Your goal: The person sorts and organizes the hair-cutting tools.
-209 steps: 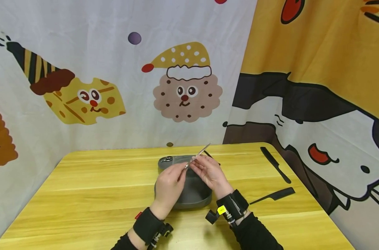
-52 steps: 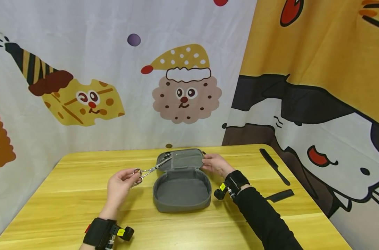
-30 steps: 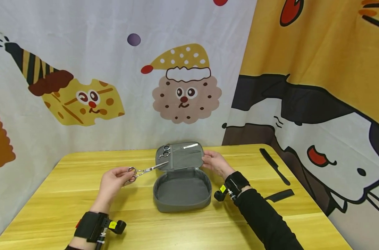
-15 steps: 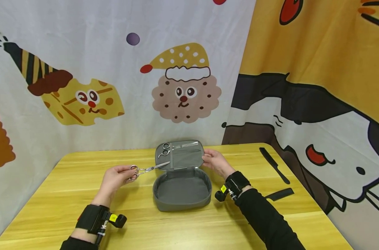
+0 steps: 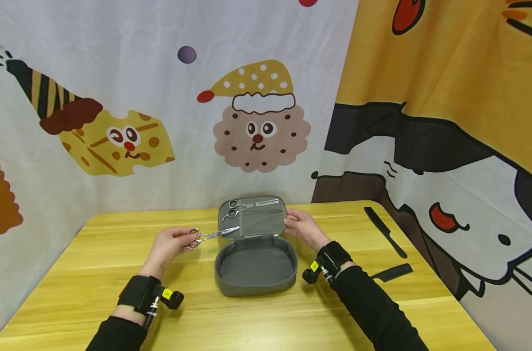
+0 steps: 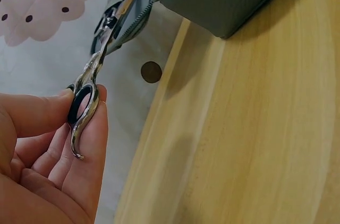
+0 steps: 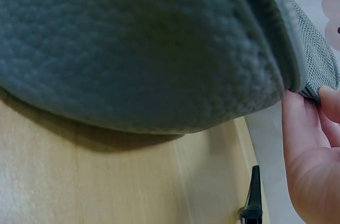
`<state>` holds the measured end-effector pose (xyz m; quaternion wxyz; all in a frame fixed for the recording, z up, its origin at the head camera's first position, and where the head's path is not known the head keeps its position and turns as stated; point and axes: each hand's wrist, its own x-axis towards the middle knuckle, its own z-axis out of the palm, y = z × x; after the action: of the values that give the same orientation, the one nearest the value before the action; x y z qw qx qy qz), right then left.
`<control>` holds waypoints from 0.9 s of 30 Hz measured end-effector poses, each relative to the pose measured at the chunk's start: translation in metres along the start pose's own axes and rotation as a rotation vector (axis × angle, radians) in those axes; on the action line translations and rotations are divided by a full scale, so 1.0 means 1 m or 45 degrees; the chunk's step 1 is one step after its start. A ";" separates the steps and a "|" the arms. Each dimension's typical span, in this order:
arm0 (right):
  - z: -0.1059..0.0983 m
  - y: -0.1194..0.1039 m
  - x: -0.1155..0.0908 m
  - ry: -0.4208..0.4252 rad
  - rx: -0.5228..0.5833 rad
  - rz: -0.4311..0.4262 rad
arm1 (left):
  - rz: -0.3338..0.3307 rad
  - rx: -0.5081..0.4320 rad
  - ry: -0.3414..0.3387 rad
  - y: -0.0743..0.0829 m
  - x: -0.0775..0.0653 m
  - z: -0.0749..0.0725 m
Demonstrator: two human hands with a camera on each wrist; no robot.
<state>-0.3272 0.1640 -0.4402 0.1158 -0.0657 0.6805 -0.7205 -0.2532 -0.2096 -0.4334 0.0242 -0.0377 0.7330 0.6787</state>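
My left hand (image 5: pixel 169 246) pinches a pair of silver hair scissors (image 5: pixel 214 235) by the finger rings, the blades pointing right. In the left wrist view the scissors (image 6: pixel 90 78) sit between thumb and fingers, their blade end overlapping the raised lid. The grey zip case (image 5: pixel 257 290) stands unzipped on the table, its lid (image 5: pixel 263 222) tilted up at the back. Blade tips reach the lower left of the lid's inner face. A second pair of scissors (image 5: pixel 233 214) lies higher on the lid, blades under its see-through pocket. My right hand (image 5: pixel 304 228) holds the lid's right edge between thumb and fingers.
Two black combs, one long comb (image 5: pixel 382 228) and one wide-bladed comb (image 5: pixel 394 273), lie on the wooden table (image 5: pixel 95 273) at the right. A dark pointed thing (image 7: pixel 254 197) shows beyond the case in the right wrist view. A printed curtain (image 5: pixel 139 195) hangs behind the table.
Earlier both hands were at the scissors over the case. Since then my right hand has moved to the lid and tilted it up. Lately my left hand has shifted slightly right with the scissors.
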 end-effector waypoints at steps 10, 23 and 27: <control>-0.001 0.002 -0.001 -0.025 0.013 -0.026 | 0.115 0.042 0.036 -0.004 0.012 0.012; -0.001 0.004 -0.001 -0.035 0.024 -0.059 | 0.368 0.109 0.172 -0.009 0.016 0.025; -0.001 0.004 -0.001 -0.030 0.025 -0.052 | 0.407 0.183 0.221 -0.011 0.016 0.028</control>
<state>-0.3264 0.1653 -0.4443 0.1096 -0.0870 0.6706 -0.7285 -0.2689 -0.1829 -0.4478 -0.1445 0.0225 0.7755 0.6141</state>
